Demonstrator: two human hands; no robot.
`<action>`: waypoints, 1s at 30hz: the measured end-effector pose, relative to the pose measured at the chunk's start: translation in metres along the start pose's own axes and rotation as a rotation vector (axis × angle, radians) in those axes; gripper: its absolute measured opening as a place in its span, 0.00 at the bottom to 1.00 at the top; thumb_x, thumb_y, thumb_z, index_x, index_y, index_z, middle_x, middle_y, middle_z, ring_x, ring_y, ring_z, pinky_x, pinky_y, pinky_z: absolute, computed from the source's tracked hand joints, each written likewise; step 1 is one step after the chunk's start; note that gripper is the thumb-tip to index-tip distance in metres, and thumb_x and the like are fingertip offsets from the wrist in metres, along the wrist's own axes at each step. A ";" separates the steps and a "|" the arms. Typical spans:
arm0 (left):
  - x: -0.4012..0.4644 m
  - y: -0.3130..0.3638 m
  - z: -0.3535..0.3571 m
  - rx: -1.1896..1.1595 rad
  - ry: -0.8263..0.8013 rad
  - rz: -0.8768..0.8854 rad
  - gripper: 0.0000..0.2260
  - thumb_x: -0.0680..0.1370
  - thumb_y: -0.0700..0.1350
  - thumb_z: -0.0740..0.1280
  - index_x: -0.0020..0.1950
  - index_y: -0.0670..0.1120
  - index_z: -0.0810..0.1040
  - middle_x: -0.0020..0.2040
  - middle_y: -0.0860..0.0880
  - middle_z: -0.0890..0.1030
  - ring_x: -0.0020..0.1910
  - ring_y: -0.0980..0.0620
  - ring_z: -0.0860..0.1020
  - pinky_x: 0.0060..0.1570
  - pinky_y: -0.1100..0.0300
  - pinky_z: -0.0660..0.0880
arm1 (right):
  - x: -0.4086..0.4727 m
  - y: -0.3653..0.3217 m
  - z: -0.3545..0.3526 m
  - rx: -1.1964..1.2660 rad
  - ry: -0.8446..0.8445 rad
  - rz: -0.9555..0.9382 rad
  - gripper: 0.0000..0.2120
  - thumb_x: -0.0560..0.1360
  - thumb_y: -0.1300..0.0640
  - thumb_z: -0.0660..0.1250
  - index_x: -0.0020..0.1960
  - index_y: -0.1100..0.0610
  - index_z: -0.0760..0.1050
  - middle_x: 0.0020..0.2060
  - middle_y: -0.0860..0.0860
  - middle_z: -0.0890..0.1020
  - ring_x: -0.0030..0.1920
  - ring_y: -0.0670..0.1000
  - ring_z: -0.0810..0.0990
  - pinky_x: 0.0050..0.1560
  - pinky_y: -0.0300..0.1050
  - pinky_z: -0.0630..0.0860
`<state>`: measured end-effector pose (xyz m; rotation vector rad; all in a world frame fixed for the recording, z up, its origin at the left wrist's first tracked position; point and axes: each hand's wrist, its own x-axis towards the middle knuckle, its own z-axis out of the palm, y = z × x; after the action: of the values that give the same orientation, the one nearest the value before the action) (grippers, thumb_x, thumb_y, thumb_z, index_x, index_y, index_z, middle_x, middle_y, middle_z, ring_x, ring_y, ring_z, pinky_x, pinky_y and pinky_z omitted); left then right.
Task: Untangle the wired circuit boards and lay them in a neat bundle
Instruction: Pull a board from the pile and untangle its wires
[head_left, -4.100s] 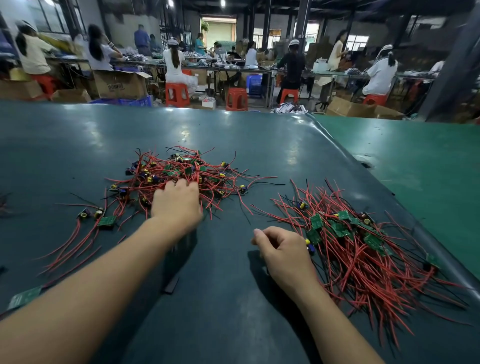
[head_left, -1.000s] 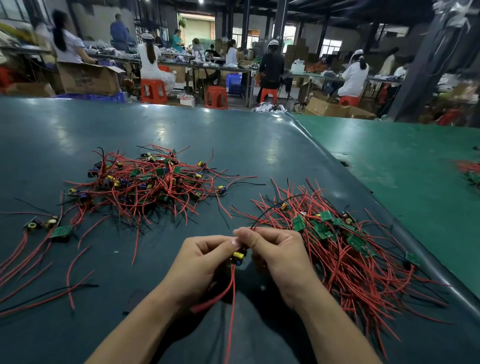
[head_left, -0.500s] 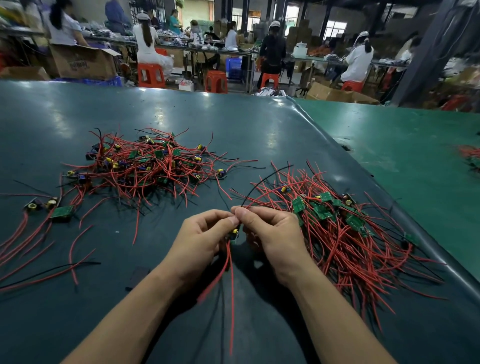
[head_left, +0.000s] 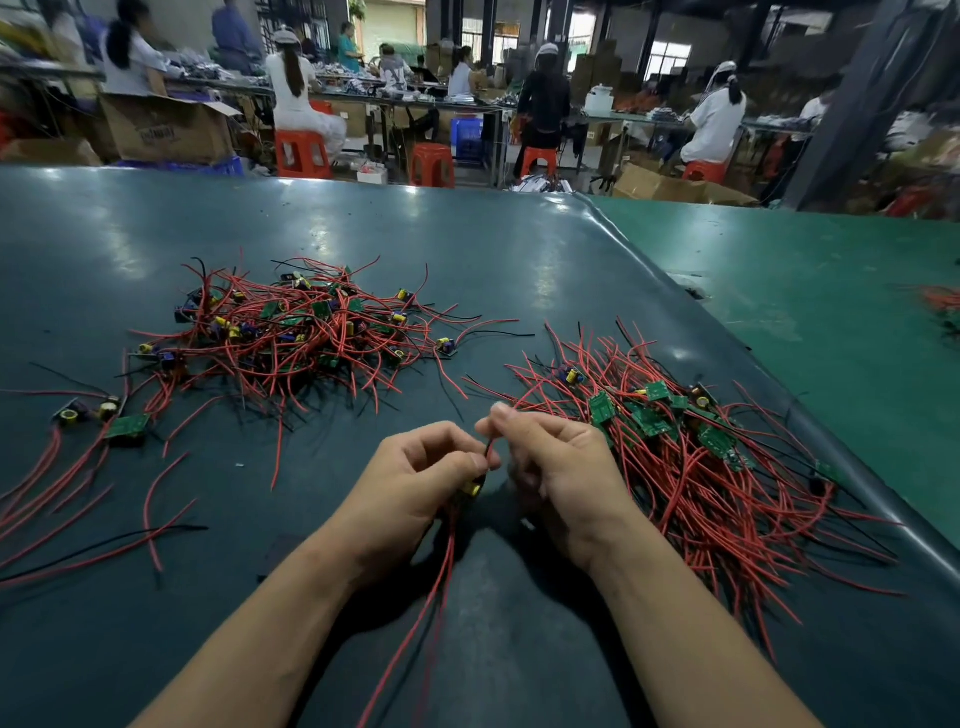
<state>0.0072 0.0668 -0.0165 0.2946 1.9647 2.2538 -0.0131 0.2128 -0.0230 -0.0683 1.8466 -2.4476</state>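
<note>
Two hands, one wired board between them, head view.

We log the left hand (head_left: 421, 467) gripping one circuit board (head_left: 471, 488), its red leads (head_left: 415, 618) trailing to 6 o'clock; the right hand (head_left: 556, 457) pinches a thin black lead (head_left: 489, 448) at that board's top. Tangled heap (head_left: 296, 327) lies at 11 o'clock, the aligned bundle (head_left: 691, 457) at 3 o'clock on the table (head_left: 467, 249). Step judged: straightening one unit's leads. Next we would need to lay it parallel onto the bundle.
</note>
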 end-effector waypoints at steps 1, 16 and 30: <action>0.000 -0.001 0.000 0.022 -0.005 -0.006 0.06 0.68 0.41 0.67 0.33 0.49 0.82 0.38 0.49 0.83 0.32 0.58 0.73 0.32 0.68 0.68 | 0.002 0.000 0.000 0.036 0.039 -0.007 0.11 0.66 0.49 0.73 0.34 0.57 0.84 0.23 0.53 0.67 0.20 0.45 0.58 0.22 0.35 0.54; -0.004 -0.003 -0.004 0.078 -0.092 0.029 0.06 0.57 0.50 0.65 0.27 0.49 0.75 0.30 0.52 0.78 0.37 0.50 0.71 0.34 0.65 0.67 | 0.008 -0.007 -0.005 0.113 0.287 -0.136 0.16 0.79 0.60 0.66 0.32 0.58 0.81 0.29 0.50 0.80 0.20 0.44 0.62 0.20 0.34 0.59; 0.001 0.001 -0.002 -0.367 0.055 -0.038 0.04 0.68 0.39 0.72 0.41 0.41 0.84 0.33 0.45 0.77 0.29 0.52 0.74 0.32 0.61 0.75 | 0.003 -0.008 0.000 -0.079 0.170 -0.142 0.05 0.78 0.57 0.67 0.53 0.54 0.80 0.31 0.49 0.77 0.24 0.44 0.72 0.23 0.35 0.67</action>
<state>0.0053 0.0648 -0.0161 0.1526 1.5193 2.5570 -0.0159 0.2146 -0.0157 0.0050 2.0763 -2.5446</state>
